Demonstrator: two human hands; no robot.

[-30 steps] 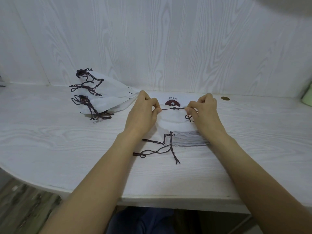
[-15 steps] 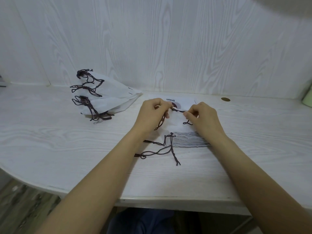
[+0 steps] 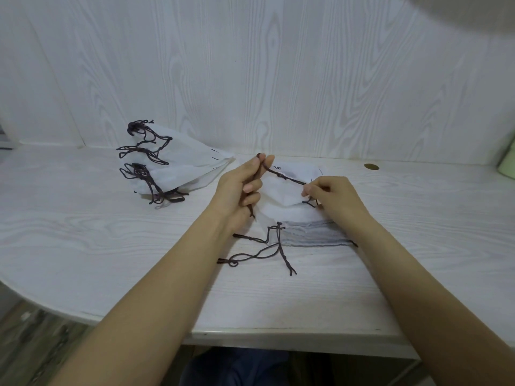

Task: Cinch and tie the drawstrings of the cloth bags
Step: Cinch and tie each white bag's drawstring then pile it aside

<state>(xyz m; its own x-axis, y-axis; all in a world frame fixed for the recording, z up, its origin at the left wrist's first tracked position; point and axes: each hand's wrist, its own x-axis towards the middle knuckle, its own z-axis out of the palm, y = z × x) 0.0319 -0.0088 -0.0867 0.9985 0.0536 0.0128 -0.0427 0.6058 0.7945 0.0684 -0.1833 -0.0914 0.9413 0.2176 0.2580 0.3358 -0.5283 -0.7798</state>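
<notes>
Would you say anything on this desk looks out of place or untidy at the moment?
Nothing is damaged or spilled. The one untidy spot is a tangle of loose drawstrings trailing off the near-left corner of the flat bag stack onto the table, untied.

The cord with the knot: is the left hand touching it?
Touching. The head view shows the left hand pinching the cord at its fingertips.

The black printed lettering (image 3: 276, 167) on the top white cloth bag (image 3: 281, 193) was mostly hidden behind the left hand (image 3: 239, 188). A pale green object (image 3: 507, 165) was cut off by the right edge. Dark blue fabric (image 3: 237, 366) below the white wood-grain counter (image 3: 83, 232) ran off the bottom edge.
</notes>
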